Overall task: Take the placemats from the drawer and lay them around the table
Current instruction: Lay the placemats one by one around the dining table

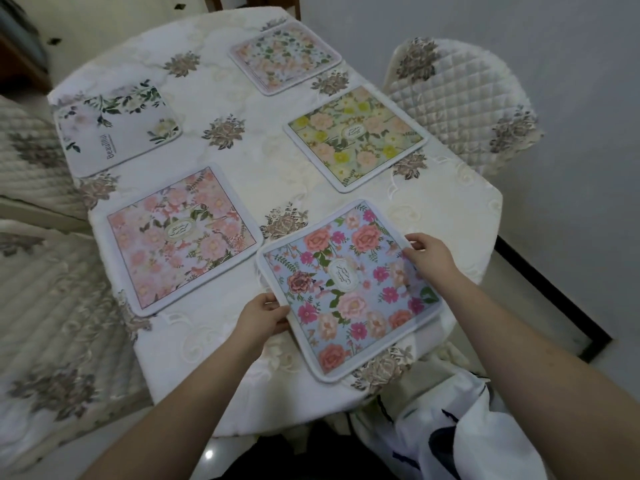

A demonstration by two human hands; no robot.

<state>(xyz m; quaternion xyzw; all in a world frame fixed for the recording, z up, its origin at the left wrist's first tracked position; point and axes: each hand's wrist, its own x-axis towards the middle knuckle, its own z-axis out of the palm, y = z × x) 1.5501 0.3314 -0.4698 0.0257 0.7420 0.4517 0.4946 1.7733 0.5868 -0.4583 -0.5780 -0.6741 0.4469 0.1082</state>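
Note:
A blue floral placemat (349, 289) lies at the near edge of the table (263, 161). My left hand (265, 318) pinches its left edge, and my right hand (431, 254) grips its far right corner. A pink floral placemat (176, 237) lies flat to the left of it. Further back on the right lies a yellow-green floral placemat (355, 136). At the far end sits a pale pink and green placemat (285, 57). A white placemat with green leaves (116, 124) lies at the far left.
The table carries a cream embroidered tablecloth (207, 341). A quilted chair (464, 95) stands at the right, and quilted cushioned seating (41, 306) runs along the left. A white and dark cloth (460, 427) hangs at the near right.

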